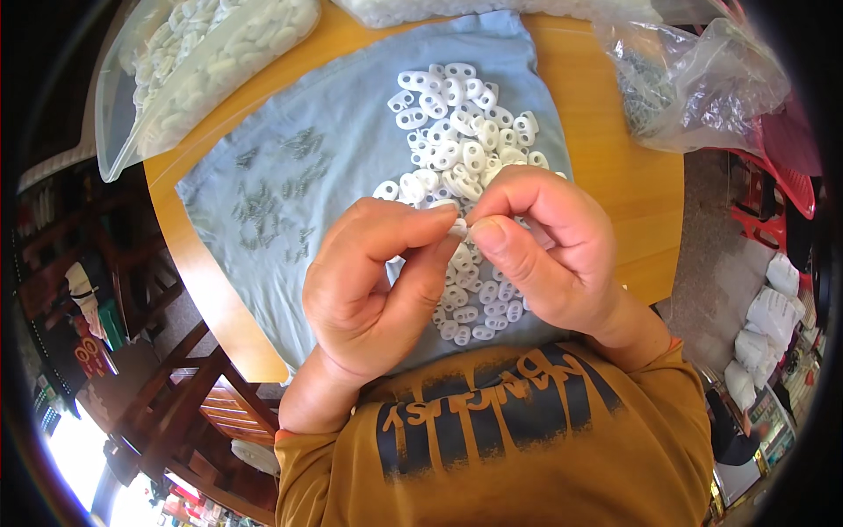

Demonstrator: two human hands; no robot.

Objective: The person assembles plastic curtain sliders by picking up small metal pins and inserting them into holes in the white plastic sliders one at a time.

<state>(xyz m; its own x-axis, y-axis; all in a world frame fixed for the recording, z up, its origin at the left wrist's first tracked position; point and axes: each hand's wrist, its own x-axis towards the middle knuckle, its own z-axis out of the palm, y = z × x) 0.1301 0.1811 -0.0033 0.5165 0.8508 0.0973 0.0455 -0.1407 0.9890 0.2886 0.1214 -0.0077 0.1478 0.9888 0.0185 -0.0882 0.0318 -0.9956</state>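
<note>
My left hand is closed in a pinch, with a small white plastic cord lock piece at its fingertips. Thumb and index finger of my right hand are pressed together right beside that piece; what they grip is too small to make out. Below and beyond both hands lies a loose heap of white two-hole cord lock pieces, partly hidden by my fingers. To the left, small metal springs are scattered in clusters. Everything rests on a light blue cloth.
The cloth covers much of a wooden table. At the far left stands a clear plastic bin full of white pieces. A clear plastic bag with metal springs lies at the far right. Red plastic stools stand beyond the right edge.
</note>
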